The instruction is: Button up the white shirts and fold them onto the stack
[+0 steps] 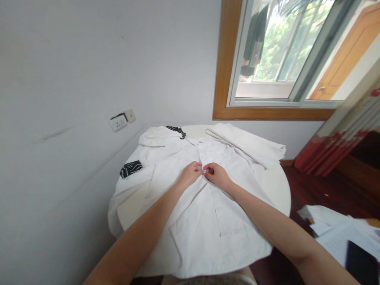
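Note:
A white shirt (196, 237) lies spread front side up, its lower hem hanging over the near edge of a round white table (280, 190). My left hand (191, 174) pinches one edge of its front opening near the middle. Close beside it, my right hand (216, 175) is closed on the other edge, fingertips almost meeting the left ones. A small pale spot, perhaps a button, shows between the fingertips, too small to be sure. Below the hands the front panels part. Black-and-white patterned cloth, like a cuff (131, 169), shows at the left.
A folded white cloth (246, 144) lies at the table's back right. The wall with a socket (118, 122) borders the left and back. At the lower right are papers (341, 233) and a dark flat device (360, 263). A red-and-cream curtain (329, 142) hangs beside the window.

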`<state>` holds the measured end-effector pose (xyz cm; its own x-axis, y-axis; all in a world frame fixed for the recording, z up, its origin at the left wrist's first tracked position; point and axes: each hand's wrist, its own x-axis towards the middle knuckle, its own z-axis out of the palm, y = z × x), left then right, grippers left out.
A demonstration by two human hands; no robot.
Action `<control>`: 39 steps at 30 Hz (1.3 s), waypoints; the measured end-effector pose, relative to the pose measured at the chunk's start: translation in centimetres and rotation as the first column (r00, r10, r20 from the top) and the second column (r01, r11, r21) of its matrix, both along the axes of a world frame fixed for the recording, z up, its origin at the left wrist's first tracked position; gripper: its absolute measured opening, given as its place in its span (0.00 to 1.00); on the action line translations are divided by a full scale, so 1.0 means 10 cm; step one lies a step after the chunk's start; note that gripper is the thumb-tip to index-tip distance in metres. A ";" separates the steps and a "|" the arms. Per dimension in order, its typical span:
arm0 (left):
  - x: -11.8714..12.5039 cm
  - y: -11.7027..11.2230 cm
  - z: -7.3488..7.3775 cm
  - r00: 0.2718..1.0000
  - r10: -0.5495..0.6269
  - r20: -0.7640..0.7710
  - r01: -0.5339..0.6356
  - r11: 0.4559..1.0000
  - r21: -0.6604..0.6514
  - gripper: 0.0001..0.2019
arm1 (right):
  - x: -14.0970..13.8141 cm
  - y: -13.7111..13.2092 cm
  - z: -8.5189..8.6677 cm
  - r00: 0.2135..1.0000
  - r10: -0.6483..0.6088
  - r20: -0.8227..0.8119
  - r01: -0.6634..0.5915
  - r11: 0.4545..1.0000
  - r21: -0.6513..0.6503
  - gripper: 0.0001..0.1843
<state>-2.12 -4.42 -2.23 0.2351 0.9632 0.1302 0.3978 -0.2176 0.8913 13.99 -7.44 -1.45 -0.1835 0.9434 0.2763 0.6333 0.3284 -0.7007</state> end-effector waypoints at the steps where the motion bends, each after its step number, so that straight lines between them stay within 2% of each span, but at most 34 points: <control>1: 0.00 0.00 0.00 1.000 0.000 0.006 0.000 1.000 -0.001 0.12 | 0.01 0.00 0.00 1.000 0.005 -0.007 -0.005 1.000 0.001 0.11; 5: 0.01 0.00 0.00 1.000 0.001 0.018 -0.001 1.000 -0.009 0.12 | 0.04 0.01 0.01 0.997 0.055 -0.048 -0.055 0.998 -0.004 0.13; 9: 0.02 -0.01 0.02 1.000 0.007 0.030 -0.006 1.000 -0.011 0.12 | 0.08 0.02 0.01 0.984 0.109 -0.138 -0.127 0.984 -0.121 0.12; 12: 0.03 -0.03 0.05 1.000 0.013 0.028 -0.012 1.000 -0.016 0.12 | 0.09 0.03 0.00 0.966 0.092 -0.240 -0.143 0.968 -0.205 0.09; 14: 0.02 -0.04 0.07 1.000 0.017 0.021 -0.017 1.000 -0.018 0.13 | 0.08 0.03 0.00 0.966 0.059 -0.253 -0.118 0.968 -0.222 0.11; 17: 0.02 -0.04 0.07 1.000 0.016 0.026 -0.016 1.000 -0.014 0.13 | 0.07 0.03 0.02 0.985 0.037 -0.167 -0.069 0.979 -0.192 0.14; 20: 0.02 -0.04 0.06 0.999 0.009 0.043 -0.009 1.000 -0.008 0.13 | 0.03 0.02 0.06 0.999 0.029 -0.022 -0.031 0.995 -0.097 0.16; 25: 0.03 -0.06 0.07 0.997 0.000 0.082 -0.002 1.000 0.014 0.13 | -0.02 0.01 0.10 0.986 -0.052 0.158 0.054 0.999 -0.005 0.12; 29: 0.02 -0.07 0.09 0.998 0.000 0.056 -0.002 0.999 0.033 0.14 | -0.03 0.01 0.09 0.985 -0.073 0.157 0.078 0.996 -0.030 0.11; 35: 0.00 -0.07 0.09 0.993 0.018 -0.117 -0.005 0.993 0.115 0.15 | -0.01 0.03 0.08 0.995 -0.051 0.085 0.058 0.995 -0.084 0.13; 39: -0.01 -0.09 0.08 0.987 0.027 -0.156 -0.002 0.988 0.155 0.15 | 0.01 0.04 0.06 0.997 -0.041 0.070 0.046 0.996 -0.077 0.15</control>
<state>-2.22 -5.30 -1.42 0.2506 0.9380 0.2395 0.5345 -0.3403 0.7736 14.07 -7.02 -0.84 -0.1577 0.9693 0.1888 0.6931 0.2449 -0.6779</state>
